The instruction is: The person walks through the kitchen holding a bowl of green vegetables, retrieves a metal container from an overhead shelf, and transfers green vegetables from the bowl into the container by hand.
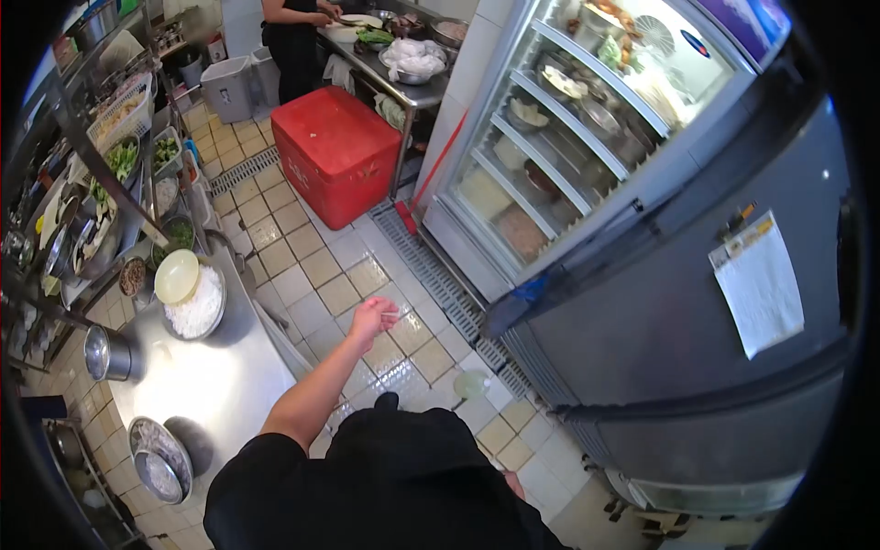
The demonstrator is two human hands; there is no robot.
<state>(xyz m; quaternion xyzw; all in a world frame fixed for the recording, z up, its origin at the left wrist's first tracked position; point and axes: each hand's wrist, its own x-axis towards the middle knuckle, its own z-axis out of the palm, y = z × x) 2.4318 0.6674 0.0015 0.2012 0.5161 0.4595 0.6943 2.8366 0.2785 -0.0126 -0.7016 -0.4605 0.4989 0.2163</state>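
My left hand [372,323] is stretched forward over the tiled floor, its fingers loosely bent and slightly apart, with nothing visible in them. It touches nothing; the steel table [266,353] is to its left. Of my right hand [514,484] only a small part shows at the side of my black shirt, and its fingers are hidden. A pale, see-through round thing [472,384] appears ahead of that hand, against the floor; what it is, I cannot make out.
A red cool box [337,151] stands ahead. On the right are a glass-door fridge [559,128] and a dark steel cabinet [642,348]. The table bears a bowl of white shreds [200,316] and a metal pot [107,352]. A co-worker [291,41] stands at the far counter.
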